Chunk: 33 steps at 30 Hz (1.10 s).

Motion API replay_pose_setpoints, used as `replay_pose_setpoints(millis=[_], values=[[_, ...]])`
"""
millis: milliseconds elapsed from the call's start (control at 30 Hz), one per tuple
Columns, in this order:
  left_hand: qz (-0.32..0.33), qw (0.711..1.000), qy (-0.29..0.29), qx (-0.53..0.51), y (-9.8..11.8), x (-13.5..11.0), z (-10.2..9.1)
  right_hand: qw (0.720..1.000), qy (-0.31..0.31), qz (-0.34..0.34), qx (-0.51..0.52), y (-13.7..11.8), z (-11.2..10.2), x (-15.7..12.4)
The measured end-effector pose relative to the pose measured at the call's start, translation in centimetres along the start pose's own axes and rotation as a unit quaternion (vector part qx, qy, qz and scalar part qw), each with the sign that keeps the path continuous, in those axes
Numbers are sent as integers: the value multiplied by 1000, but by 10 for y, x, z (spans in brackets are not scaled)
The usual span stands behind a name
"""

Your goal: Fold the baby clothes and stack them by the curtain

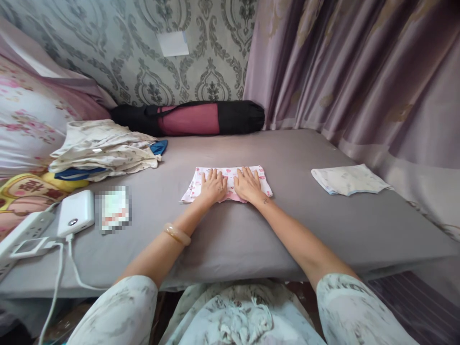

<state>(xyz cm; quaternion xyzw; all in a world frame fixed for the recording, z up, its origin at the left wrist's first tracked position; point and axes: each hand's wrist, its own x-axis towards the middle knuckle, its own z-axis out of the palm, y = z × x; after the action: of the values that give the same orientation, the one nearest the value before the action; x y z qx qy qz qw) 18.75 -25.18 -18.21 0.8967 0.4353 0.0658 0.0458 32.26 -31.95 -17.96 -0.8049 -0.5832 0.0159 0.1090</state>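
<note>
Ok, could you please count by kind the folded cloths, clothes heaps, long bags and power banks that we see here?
Folded: 2 (pink-printed cloth, pale cloth)
Heaped: 1 (clothes heap)
Bags: 1 (long bag)
Electronics: 1 (power bank)
Total: 5

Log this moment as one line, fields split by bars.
left hand: flat on pink-and-white cloth | right hand: flat on same cloth | to right: pale folded cloth, untouched | back: black-and-maroon bag
</note>
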Motion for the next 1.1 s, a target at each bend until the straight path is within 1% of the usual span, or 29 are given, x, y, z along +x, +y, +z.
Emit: replay_pose_setpoints(millis=[100, 200, 300, 367, 433, 500, 567, 667, 733, 900, 967, 1100], values=[[18, 1000, 10, -14, 10, -8, 7, 1000, 1, 4, 5, -6, 4, -5], [18, 999, 29, -8, 14, -13, 14, 1000, 13, 7, 3, -6, 6, -8], [18, 999, 23, -12, 13, -13, 11, 1000, 21, 8, 1, -8, 3, -10], [7, 999, 21, -26, 9, -13, 4, 1000, 22, -5, 3, -15, -1, -10], [-17, 998, 39, -35, 2, -14, -3, 999, 19, -33, 12, -24, -3, -10], [-46, 996, 63, -37, -7, -16, -7, 998, 11, -62, 24, -34, -1, -11], [-71, 995, 66, -36, -17, -20, -9, 997, 6, -75, 30, -42, 5, -11], [-91, 994, 54, -39, -27, -24, -6, 996, 21, -78, 24, -46, 15, -12], [-91, 993, 57, -46, -29, -26, -4, 997, 26, -77, 19, -45, 17, -12], [-95, 990, 69, -80, -30, -27, -4, 997, -31, -64, 24, -50, 5, -1], [-97, 989, 74, -87, -32, -28, -5, 996, -39, -65, 36, -56, 2, 8], [-110, 988, 63, -86, -39, -30, -5, 995, -36, -73, 54, -67, 11, 21]])
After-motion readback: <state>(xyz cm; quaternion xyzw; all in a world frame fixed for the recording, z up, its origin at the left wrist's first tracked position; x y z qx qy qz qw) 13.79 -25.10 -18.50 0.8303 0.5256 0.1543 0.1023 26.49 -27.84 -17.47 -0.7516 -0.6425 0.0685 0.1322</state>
